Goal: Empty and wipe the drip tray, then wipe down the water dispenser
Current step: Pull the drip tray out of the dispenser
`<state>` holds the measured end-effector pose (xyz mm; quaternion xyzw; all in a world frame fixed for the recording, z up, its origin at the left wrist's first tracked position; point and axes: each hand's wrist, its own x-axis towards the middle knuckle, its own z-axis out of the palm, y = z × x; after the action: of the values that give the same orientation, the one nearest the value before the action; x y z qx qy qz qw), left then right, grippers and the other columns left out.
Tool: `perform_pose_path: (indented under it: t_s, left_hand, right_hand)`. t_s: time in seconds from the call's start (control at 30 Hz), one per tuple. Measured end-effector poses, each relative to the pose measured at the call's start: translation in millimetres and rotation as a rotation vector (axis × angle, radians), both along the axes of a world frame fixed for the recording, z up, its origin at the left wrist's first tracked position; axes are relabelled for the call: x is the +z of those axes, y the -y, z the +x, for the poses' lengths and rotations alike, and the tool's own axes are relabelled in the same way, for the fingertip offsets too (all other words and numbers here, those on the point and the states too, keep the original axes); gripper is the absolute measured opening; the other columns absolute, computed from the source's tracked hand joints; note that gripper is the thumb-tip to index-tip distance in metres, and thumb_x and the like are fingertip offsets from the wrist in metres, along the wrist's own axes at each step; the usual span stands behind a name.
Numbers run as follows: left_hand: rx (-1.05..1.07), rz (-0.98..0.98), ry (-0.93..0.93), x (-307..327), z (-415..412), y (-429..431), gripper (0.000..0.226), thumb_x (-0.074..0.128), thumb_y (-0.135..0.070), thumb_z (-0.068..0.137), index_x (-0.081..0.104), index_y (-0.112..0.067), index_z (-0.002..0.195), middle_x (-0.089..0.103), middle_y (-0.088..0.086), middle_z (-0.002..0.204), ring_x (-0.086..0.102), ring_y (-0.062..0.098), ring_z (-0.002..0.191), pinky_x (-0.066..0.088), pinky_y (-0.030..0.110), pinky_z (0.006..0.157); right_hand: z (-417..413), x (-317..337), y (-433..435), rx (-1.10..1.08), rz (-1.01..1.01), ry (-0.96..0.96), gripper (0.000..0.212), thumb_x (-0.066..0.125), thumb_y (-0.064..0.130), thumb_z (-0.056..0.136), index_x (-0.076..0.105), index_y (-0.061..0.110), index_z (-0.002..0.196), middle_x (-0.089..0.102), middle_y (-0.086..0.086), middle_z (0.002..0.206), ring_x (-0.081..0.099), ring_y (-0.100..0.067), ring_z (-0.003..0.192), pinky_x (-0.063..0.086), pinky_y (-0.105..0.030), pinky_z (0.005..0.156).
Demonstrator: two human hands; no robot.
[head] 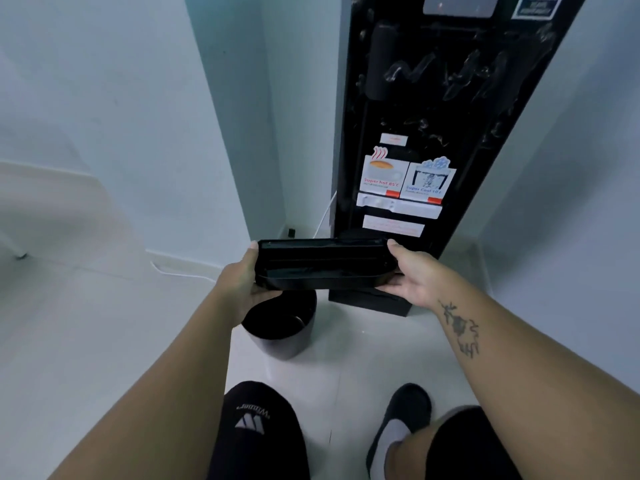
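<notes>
tray (320, 263): black, held level above the bin (282, 329), in front of the dispenser (426, 109)
left hand (242, 285): grips the tray's left end
right hand (412, 278): grips its right end
bin: dark, on the floor (104, 323)

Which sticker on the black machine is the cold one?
The right-hand sticker, topped with blue ice cubes and reading Super Cool; the left-hand sticker shows red steam and reads Super hot.

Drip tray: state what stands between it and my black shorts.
In the head view, an open black bin stands on the pale floor between the drip tray and the shorts.
</notes>
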<state>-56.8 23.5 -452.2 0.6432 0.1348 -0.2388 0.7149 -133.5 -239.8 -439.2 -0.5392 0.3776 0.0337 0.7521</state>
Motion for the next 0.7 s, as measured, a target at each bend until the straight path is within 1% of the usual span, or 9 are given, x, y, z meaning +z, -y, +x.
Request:
perform_pose_path:
  t_s: [0.07,0.13,0.17,0.23,0.33,0.4,0.5,0.57,0.7]
  left_hand:
    - [0.019,0.006,-0.037,-31,4,-16,0.057,0.047,-0.049,0.101,0.057,0.000,0.128,0.065,0.020,0.120,0.067,0.035,0.104,0.060,0.037,0.074]
    - [0.024,0.000,-0.038,-46,0,-24,0.058,0.045,-0.049,0.101,0.057,0.001,0.128,0.064,0.021,0.122,0.065,0.035,0.108,0.058,0.038,0.078]
    - [0.030,0.000,-0.049,-55,2,-28,0.058,0.044,-0.050,0.102,0.057,0.000,0.129,0.064,0.021,0.123,0.065,0.035,0.110,0.058,0.039,0.080]
    - [0.053,0.012,-0.095,-82,10,-40,0.058,0.044,-0.050,0.102,0.058,-0.002,0.130,0.064,0.021,0.124,0.064,0.036,0.111,0.057,0.040,0.084]
    - [0.098,0.015,-0.159,-115,21,-53,0.055,0.042,-0.049,0.103,0.058,-0.004,0.131,0.065,0.020,0.122,0.065,0.036,0.109,0.057,0.040,0.083]
    - [0.145,0.024,-0.189,-133,26,-59,0.054,0.041,-0.048,0.103,0.058,-0.004,0.129,0.066,0.019,0.117,0.067,0.036,0.106,0.057,0.040,0.083]
    - [0.218,0.061,-0.233,-161,37,-71,0.052,0.040,-0.048,0.104,0.061,-0.005,0.125,0.069,0.015,0.110,0.068,0.036,0.104,0.057,0.042,0.089]
    - [0.277,0.074,-0.272,-178,43,-74,0.050,0.040,-0.047,0.104,0.061,-0.005,0.122,0.069,0.014,0.109,0.069,0.035,0.102,0.057,0.040,0.087]
    - [0.357,0.108,-0.325,-207,52,-72,0.043,0.038,-0.044,0.105,0.063,-0.010,0.116,0.069,0.009,0.100,0.071,0.032,0.095,0.058,0.035,0.077]
  right_hand:
    - [15,-25,-15,0.015,0.005,-0.066,0.024,0.052,0.033,0.100,0.062,0.012,0.105,0.069,-0.009,0.104,0.070,-0.028,0.093,0.059,-0.043,0.074]
    - [16,-37,-22,0.034,-0.002,-0.074,0.027,0.051,0.034,0.100,0.062,0.011,0.106,0.069,-0.008,0.104,0.069,-0.028,0.096,0.058,-0.044,0.081]
    - [22,-46,-25,0.043,-0.006,-0.088,0.027,0.051,0.035,0.101,0.062,0.011,0.107,0.069,-0.008,0.105,0.069,-0.027,0.097,0.057,-0.043,0.082]
    - [40,-74,-36,0.060,-0.010,-0.139,0.027,0.050,0.036,0.100,0.061,0.012,0.104,0.068,-0.007,0.104,0.068,-0.026,0.097,0.056,-0.041,0.078]
    - [63,-112,-52,0.066,0.004,-0.174,0.024,0.052,0.036,0.100,0.062,0.014,0.096,0.068,-0.005,0.096,0.068,-0.025,0.091,0.055,-0.036,0.066]
    - [79,-134,-62,0.071,-0.002,-0.191,0.024,0.054,0.036,0.098,0.063,0.015,0.093,0.069,-0.004,0.093,0.068,-0.024,0.089,0.055,-0.035,0.065]
    - [105,-168,-76,0.097,0.021,-0.217,0.022,0.056,0.035,0.098,0.066,0.016,0.093,0.071,-0.005,0.097,0.068,-0.023,0.089,0.054,-0.033,0.060]
    - [117,-188,-81,0.112,0.034,-0.231,0.022,0.056,0.034,0.098,0.067,0.016,0.098,0.071,-0.006,0.101,0.069,-0.022,0.089,0.054,-0.032,0.059]
    - [139,-224,-88,0.124,0.034,-0.253,0.030,0.053,0.036,0.099,0.063,0.014,0.118,0.070,-0.007,0.110,0.068,-0.024,0.098,0.056,-0.034,0.062]
